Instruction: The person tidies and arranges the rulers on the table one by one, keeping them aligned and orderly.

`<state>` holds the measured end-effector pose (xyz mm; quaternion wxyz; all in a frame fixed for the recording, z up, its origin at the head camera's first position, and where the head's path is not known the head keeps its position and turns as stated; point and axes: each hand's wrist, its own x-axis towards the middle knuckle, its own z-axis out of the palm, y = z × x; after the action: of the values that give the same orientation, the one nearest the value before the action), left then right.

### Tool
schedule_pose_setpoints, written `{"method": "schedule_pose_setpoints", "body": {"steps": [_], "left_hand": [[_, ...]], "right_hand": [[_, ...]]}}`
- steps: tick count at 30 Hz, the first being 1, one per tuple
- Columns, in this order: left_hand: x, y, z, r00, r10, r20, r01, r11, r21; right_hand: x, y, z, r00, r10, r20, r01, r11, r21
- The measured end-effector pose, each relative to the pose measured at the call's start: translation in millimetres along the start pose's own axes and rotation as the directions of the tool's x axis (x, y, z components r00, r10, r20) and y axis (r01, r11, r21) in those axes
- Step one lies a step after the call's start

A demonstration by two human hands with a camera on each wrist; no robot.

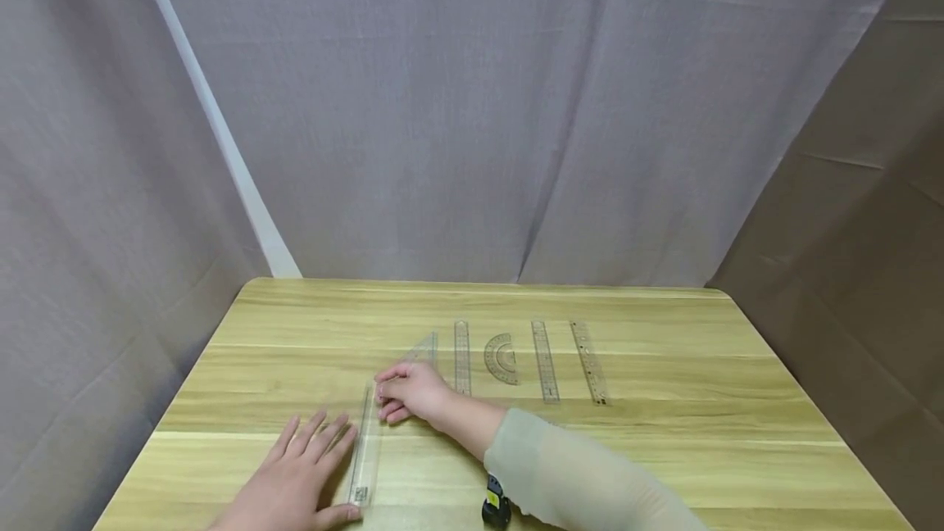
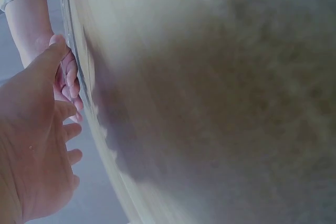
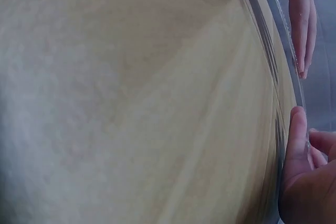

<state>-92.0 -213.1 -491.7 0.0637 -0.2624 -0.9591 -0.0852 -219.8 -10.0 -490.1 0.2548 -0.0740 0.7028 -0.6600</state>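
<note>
Near cuff: black device with a yellow patch (image 1: pixel 496 506), set at the pale grey-green sleeve (image 1: pixel 590 469) of the right arm.
Left hand: the left hand (image 1: pixel 291 478) is wide, its fingers extended and spread, pointing far; it lies just left of the ruler, thumb at the near end. Whether the thumb touches cannot be told.
Ruler in hand: clear plastic straight ruler (image 1: pixel 366 449) with a dark printed square at its near end, located between the hands, left of centre over the pale wood-grain table (image 1: pixel 664 449). In the right wrist view it appears raised off the surface; by how much cannot be told.
Controlling relation: long axis runs near to far, far end slightly to the right. The ruler extends toward the near side from the right fingers; the left hand is nearer its near end.
Right hand: the right hand (image 1: pixel 416 392) pinches the far end between thumb and fingers.
Far row, left to right: clear triangular set square (image 1: pixel 426 346), partly behind the right hand; clear narrow ruler (image 1: pixel 462 355); clear semicircular protractor (image 1: pixel 496 360); second clear ruler (image 1: pixel 546 360); clear ruler with dark marks (image 1: pixel 589 363), tilted.
Backdrop: grey-mauve fabric curtain (image 1: pixel 413 129), beyond the far table edge.
</note>
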Motion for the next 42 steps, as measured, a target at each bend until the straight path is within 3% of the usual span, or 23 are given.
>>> {"method": "schedule_pose_setpoints", "body": {"steps": [18,34,42], "left_hand": [[-9.0,-1.3,16.7,0.991,0.110,-0.075,-0.096,0.982,0.164],[-10.2,-0.4,15.9,0.998,0.066,-0.008,-0.065,0.991,0.120],[-6.9,-0.3,11.8,0.996,0.027,0.083,-0.029,0.999,0.030]], "right_hand": [[-10,-3,10,0.997,0.045,-0.056,-0.055,0.979,-0.197],[-12,-13,15,0.991,0.053,-0.119,-0.090,0.939,-0.331],[-14,-15,14,0.990,0.048,-0.130,-0.093,0.926,-0.367]]}}
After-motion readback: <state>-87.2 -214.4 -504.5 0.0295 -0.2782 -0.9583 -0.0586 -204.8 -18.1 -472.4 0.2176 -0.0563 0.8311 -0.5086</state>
